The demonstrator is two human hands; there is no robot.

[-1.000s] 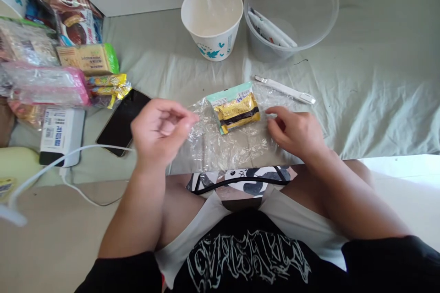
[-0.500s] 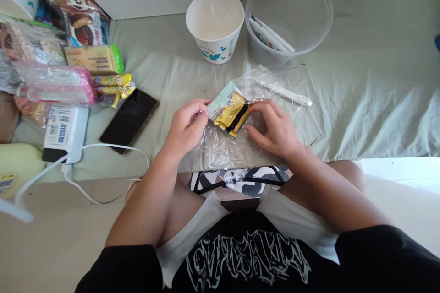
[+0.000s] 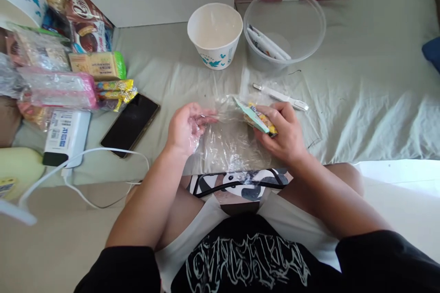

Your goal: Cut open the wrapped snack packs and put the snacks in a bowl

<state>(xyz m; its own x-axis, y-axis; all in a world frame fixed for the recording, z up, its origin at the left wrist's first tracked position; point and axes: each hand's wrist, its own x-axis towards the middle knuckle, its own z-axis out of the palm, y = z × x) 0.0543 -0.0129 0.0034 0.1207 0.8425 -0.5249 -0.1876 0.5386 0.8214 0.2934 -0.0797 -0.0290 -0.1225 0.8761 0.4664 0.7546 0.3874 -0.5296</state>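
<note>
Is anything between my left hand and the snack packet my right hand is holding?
Only the clear plastic bag. The left hand holds its edge, and the bag's crinkled film lies between it and the snack packet, gripped in the right hand.

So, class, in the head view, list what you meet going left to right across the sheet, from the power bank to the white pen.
power bank → black phone → left hand → clear plastic bag → snack packet in the right hand → white pen
</note>
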